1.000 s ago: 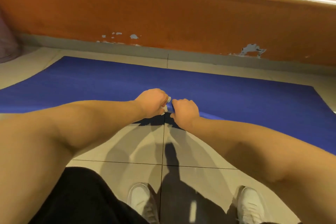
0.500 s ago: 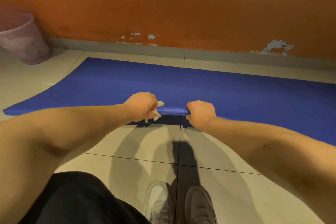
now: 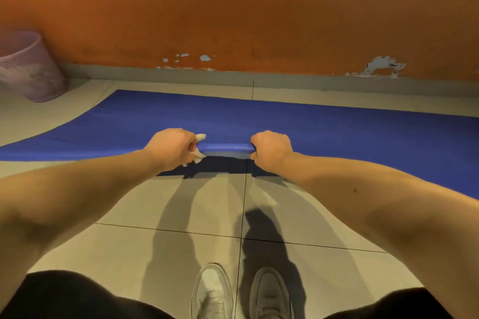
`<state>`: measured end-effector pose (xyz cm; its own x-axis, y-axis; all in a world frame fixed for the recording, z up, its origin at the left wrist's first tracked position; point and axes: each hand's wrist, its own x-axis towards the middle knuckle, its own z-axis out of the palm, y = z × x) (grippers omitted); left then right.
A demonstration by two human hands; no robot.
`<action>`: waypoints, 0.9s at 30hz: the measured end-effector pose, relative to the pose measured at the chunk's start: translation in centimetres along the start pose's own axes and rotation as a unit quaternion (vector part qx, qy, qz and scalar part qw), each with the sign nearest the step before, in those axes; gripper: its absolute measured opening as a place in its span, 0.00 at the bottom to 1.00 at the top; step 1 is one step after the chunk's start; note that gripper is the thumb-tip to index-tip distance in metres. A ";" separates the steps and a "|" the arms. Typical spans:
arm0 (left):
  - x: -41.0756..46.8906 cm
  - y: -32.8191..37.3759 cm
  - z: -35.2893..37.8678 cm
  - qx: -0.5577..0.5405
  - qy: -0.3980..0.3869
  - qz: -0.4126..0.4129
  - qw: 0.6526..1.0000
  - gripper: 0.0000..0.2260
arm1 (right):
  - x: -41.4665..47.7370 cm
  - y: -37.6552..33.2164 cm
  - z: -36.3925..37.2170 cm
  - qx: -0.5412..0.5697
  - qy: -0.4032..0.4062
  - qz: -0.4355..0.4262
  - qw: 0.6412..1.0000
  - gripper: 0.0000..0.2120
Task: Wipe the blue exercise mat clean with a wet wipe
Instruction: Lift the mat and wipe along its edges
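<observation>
**Left grip and right grip have drawn apart along the blue exercise mat**

A second ago the two were knuckle to knuckle. Now a short stretch of the mat's near edge shows between them, raised off the floor with shadow beneath it. The left grip is curled round that edge with the wet wipe bunched inside it, white ends poking out above and below the fingers. The right grip is curled round the edge alone. The rest of the mat lies flat on the tiles along the orange wall, with a pink waste basket off its far left corner.

The step looks like lifting or shifting the mat rather than wiping it. Done well, both grips keep level so the edge does not buckle. The wipe should stay trapped in the left grip and clear of the floor, where it would likely pick up dirt. Once the mat is settled, the right grip could pin the edge while the left makes long, overlapping passes with the wipe.
</observation>
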<state>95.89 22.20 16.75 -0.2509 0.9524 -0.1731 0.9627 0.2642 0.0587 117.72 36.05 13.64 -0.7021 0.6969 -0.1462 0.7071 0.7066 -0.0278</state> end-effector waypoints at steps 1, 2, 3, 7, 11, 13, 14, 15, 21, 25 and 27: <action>-0.2 -0.8 -0.2 0.018 0.004 -0.020 1.000 0.14 | 0.1 0.1 -0.3 0.002 -0.001 0.000 1.000 0.01; -0.4 -1.5 -0.4 0.036 0.010 -0.039 0.999 0.13 | 0.3 0.3 -0.6 0.007 -0.001 0.000 1.000 0.02; -0.5 -2.0 -0.6 0.051 0.015 -0.052 0.997 0.11 | 0.5 0.3 -0.9 0.017 0.002 0.001 1.000 0.02; -0.2 -1.6 -1.7 0.081 0.010 -0.037 0.996 0.07 | 0.6 -0.2 -1.7 0.010 -0.003 -0.017 1.000 0.06; 0.4 -1.5 -2.3 0.034 0.030 -0.035 0.998 0.07 | 1.5 -4.3 -1.5 -0.021 0.019 -0.079 0.996 0.12; 0.7 -1.3 -2.6 0.051 0.033 -0.015 0.998 0.07 | 2.6 -6.6 -1.4 -0.020 0.021 -0.079 0.996 0.13; 0.7 -1.3 -2.8 0.055 0.036 -0.005 0.998 0.07 | 3.1 -7.7 -1.3 -0.016 0.010 -0.070 0.997 0.12; 0.9 -1.3 -2.9 0.061 0.041 0.006 0.997 0.08 | 3.7 -8.7 -1.2 -0.014 0.000 -0.060 0.998 0.11; 0.8 -3.5 -2.4 0.111 0.037 0.042 0.992 0.09 | 5.2 -10.5 -0.8 -0.038 -0.009 -0.045 0.998 0.07; -0.3 -7.1 -2.5 0.085 0.009 0.022 0.996 0.11 | 5.5 -10.2 -1.2 -0.035 0.018 -0.053 0.998 0.06; -1.1 -10.1 -2.8 0.082 0.000 -0.012 0.997 0.13 | 5.5 -10.2 -1.3 -0.031 0.017 -0.048 0.998 0.07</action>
<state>86.14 18.90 19.11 -0.2745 0.9459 -0.1729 0.9600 0.2592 -0.1063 106.53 32.85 14.40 -0.7700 0.6282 -0.1113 0.6302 0.7762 0.0212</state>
